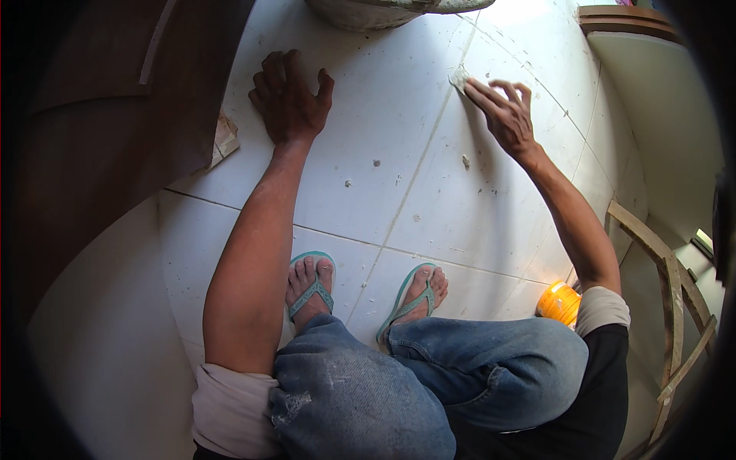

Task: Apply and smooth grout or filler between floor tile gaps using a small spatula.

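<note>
Fingers of my right hand (507, 121) hold one pale, ragged lump (459, 78). My left hand (290, 107) lies spread; I see two sandals (310, 292).

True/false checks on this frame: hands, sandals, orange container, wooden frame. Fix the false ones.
1. The right hand touches a pale piece. True.
2. The left hand is a closed fist. False: the left hand is spread open.
3. The sandals are red. False: the sandals are green.
4. The orange container sits right of both sandals. True.
5. The wooden frame is at the picture's right. True.
</note>
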A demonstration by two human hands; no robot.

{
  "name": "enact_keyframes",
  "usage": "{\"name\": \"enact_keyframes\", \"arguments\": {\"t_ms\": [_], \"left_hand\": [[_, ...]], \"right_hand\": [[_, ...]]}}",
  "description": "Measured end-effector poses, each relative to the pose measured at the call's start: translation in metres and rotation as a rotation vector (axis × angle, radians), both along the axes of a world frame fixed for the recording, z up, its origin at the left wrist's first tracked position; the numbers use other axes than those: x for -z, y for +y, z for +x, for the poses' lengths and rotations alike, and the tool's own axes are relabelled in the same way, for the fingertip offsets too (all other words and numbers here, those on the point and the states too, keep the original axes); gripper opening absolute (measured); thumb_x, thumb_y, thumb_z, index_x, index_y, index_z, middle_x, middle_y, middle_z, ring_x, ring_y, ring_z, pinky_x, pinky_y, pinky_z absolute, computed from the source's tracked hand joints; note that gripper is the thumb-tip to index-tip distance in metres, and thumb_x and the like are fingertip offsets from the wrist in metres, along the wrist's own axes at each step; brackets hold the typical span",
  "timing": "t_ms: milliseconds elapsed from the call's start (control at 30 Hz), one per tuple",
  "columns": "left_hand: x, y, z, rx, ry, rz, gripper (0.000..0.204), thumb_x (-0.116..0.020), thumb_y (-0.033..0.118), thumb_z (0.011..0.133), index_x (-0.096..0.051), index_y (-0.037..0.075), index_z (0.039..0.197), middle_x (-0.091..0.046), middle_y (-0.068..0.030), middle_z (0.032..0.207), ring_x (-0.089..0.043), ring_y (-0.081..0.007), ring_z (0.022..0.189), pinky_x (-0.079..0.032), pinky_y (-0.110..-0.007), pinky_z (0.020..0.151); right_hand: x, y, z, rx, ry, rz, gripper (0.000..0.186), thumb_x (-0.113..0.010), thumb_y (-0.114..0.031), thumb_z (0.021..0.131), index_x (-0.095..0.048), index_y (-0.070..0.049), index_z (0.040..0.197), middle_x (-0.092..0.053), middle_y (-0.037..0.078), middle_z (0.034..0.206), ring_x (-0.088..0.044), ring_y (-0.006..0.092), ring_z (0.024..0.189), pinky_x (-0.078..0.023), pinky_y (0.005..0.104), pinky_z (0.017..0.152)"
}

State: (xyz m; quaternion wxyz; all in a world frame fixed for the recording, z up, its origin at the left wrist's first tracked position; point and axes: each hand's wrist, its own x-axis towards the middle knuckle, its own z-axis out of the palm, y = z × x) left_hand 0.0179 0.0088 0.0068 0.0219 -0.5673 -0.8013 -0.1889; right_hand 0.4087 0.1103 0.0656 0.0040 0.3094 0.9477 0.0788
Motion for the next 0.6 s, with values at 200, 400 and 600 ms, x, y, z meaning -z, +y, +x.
{"name": "enact_keyframes", "arguments": {"t_ms": [200, 400, 600], "left_hand": [[-0.005, 0.0, 0.002, 0.001, 0.015, 0.099, 0.053, -0.069, 0.046, 0.096, -0.056, 0.015, 0.137, -0.055, -0.0133, 0.141, -0.057, -0.037, 0.121, -0.048, -0.058, 0.095], [-0.005, 0.002, 0.003, 0.006, 0.003, 0.05, 0.054, -0.069, 0.046, 0.096, -0.056, 0.014, 0.138, -0.054, -0.0133, 0.143, -0.056, -0.0373, 0.123, -0.046, -0.058, 0.097], [-0.002, 0.002, -0.001, -0.005, 0.03, 0.028, 0.056, -0.069, 0.047, 0.095, -0.055, 0.013, 0.137, -0.052, -0.0138, 0.146, -0.054, -0.0347, 0.124, -0.045, -0.055, 0.098]], "right_hand": [[-0.021, -0.025, 0.025, 0.102, 0.022, 0.016, 0.037, -0.069, -0.015, 0.103, -0.074, -0.023, 0.139, -0.075, -0.007, 0.138, -0.064, 0.0194, 0.121, -0.034, 0.0463, 0.109], [-0.034, 0.035, -0.044, 0.347, 0.006, -0.049, 0.028, -0.06, -0.014, 0.105, -0.08, -0.016, 0.125, -0.081, 0.0, 0.111, -0.067, 0.0217, 0.105, -0.037, 0.0479, 0.097], [-0.035, -0.031, -0.086, 0.313, 0.027, -0.326, 0.026, -0.056, -0.008, 0.093, -0.082, -0.01, 0.091, -0.071, 0.011, 0.08, -0.065, 0.0301, 0.091, -0.039, 0.0507, 0.08]]}}
